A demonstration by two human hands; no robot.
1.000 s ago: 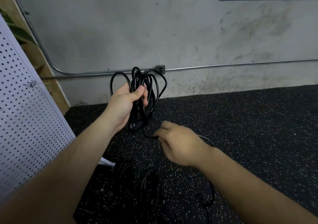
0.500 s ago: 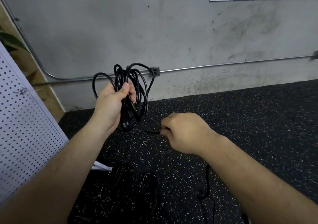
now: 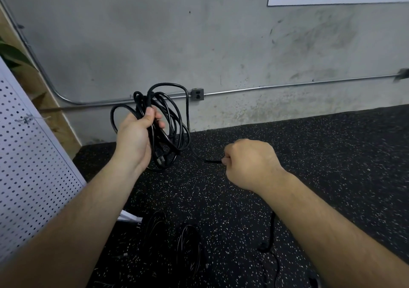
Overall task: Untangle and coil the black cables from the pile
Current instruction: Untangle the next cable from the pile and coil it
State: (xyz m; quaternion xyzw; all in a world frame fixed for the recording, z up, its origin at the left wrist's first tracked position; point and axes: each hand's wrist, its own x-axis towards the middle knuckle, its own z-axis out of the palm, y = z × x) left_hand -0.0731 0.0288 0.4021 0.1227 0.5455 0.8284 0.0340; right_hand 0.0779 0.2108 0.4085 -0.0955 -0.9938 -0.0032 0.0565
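Curled round a loose bundle of black cable [image 3: 170, 119], the left hand [image 3: 137, 137] holds it up off the floor, thumb pressed across the front of the loops and fingertips showing on the far side. From the top of that bundle one strand [image 3: 199, 157] drops down its outer side and runs across to the right hand [image 3: 250, 161], which is closed in a fist on it, well apart from the left. The loops in the left grip are uneven and cross one another, so a hard pull from the right fist would likely cinch them into a knot rather than free any length. A plug [image 3: 160, 160] hangs just below the left palm, inside the lowest loops, and it looks ready to hook a turn if the bundle is shaken or rotated. Several wide loops stick out beyond the thumb and could spill out of the hold if it loosens. Beneath the right forearm a slack tail [image 3: 269, 237] lies on the speckled floor [image 3: 309, 155], and below both wrists sit more dark coils [image 3: 188, 248]; dragging the tail through them risks picking up a second cable. Past the bundle stands a grey wall [image 3: 221, 44] with a metal pipe [image 3: 287, 85] and a socket box [image 3: 197, 94], and outside the left arm leans a white pegboard [image 3: 26, 155].
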